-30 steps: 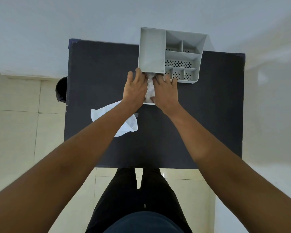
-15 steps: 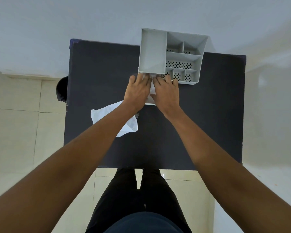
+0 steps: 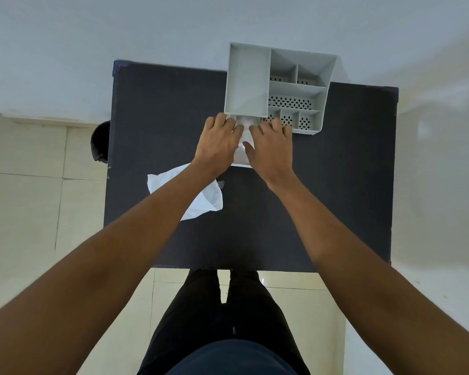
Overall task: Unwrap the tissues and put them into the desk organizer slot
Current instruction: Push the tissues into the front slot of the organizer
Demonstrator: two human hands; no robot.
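Note:
A grey desk organizer [image 3: 248, 82] with one large slot and several small perforated compartments stands at the far side of the dark table [image 3: 336, 185]. A white stack of tissues [image 3: 241, 155] lies right in front of the organizer's large slot, its far end at the slot's mouth. My left hand [image 3: 218, 143] presses on its left side and my right hand [image 3: 271, 150] on its right side, fingers pointing at the organizer. Most of the stack is hidden under both hands.
An empty white plastic wrapper [image 3: 201, 201] lies on the table under my left forearm. A dark round object [image 3: 100, 142] sits on the floor beside the table's left edge. A wall rises directly behind the organizer.
Both hands have slid the tissue stack forward toward the organizer, and less of the white stack shows between them.

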